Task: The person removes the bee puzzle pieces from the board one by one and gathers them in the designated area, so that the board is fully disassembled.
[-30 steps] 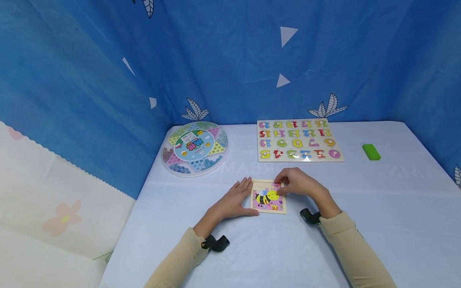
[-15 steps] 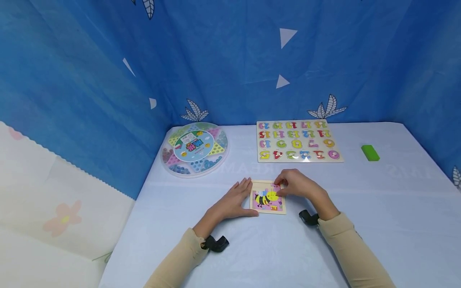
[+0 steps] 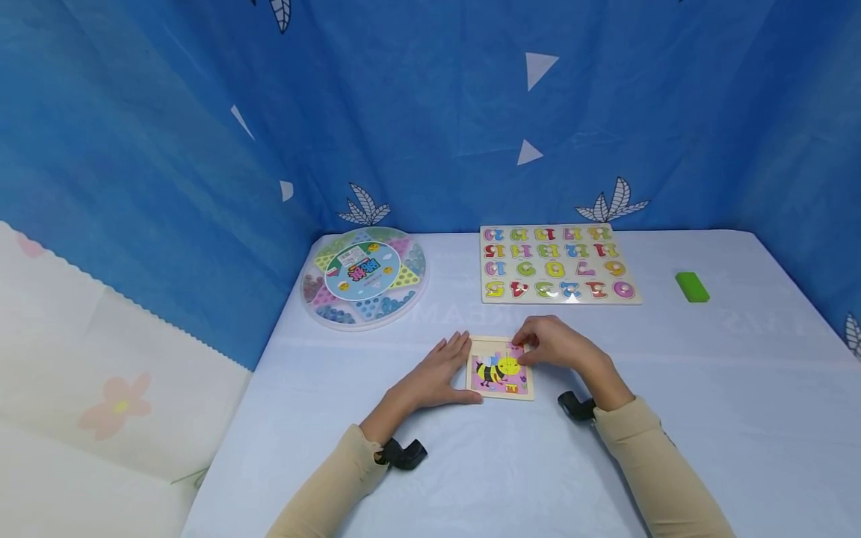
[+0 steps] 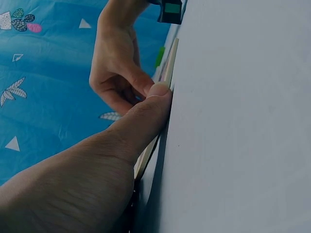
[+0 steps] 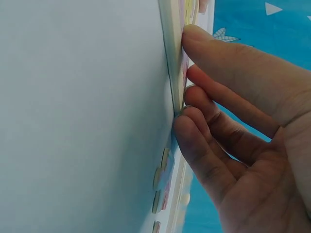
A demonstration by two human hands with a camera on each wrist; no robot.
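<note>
A small bee jigsaw puzzle [image 3: 499, 377] in a light wooden frame lies on the table between the two hands. Bare wood shows along the top left of its picture. My left hand [image 3: 437, 377] rests against the frame's left side with fingers stretched forward. Its thumb [image 4: 150, 104] touches the near edge of the frame. At the puzzle's upper right corner, the thumb and forefinger of my right hand [image 3: 551, 342] pinch a puzzle piece [image 3: 516, 350], partly covered by the fingers. In the right wrist view the right thumb [image 5: 199, 41] presses on the puzzle's face.
Behind the puzzle lies a wooden number board [image 3: 561, 263] with coloured numerals. A round marble game set [image 3: 363, 278] with a clear cover sits at the back left. Toward the right is a green block [image 3: 692, 286]. A blue curtain [image 3: 430, 112] hangs behind the table.
</note>
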